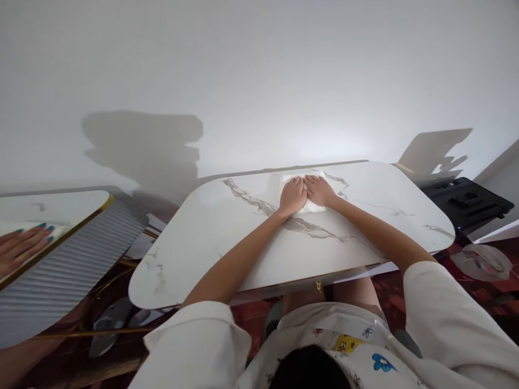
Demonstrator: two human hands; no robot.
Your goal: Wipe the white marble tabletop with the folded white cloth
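Both my hands lie side by side, palms down, on a folded white cloth or paper towel (314,207) towards the far side of a white marble-patterned tabletop (194,248). My left hand (293,195) presses on the left part of it, its fingers laid flat and pointing away from me. Touching it at the thumb side, my right hand (319,190) rests flat on the right part. The palms hide much of the white sheet; its edges show above and below the hands.
At the left, another person's hand (24,246) with blue nails lies on a white cloth on a second table (87,201) with a gold edge. A black case (466,200) stands right of my table. A pale wall (259,81) rises behind.
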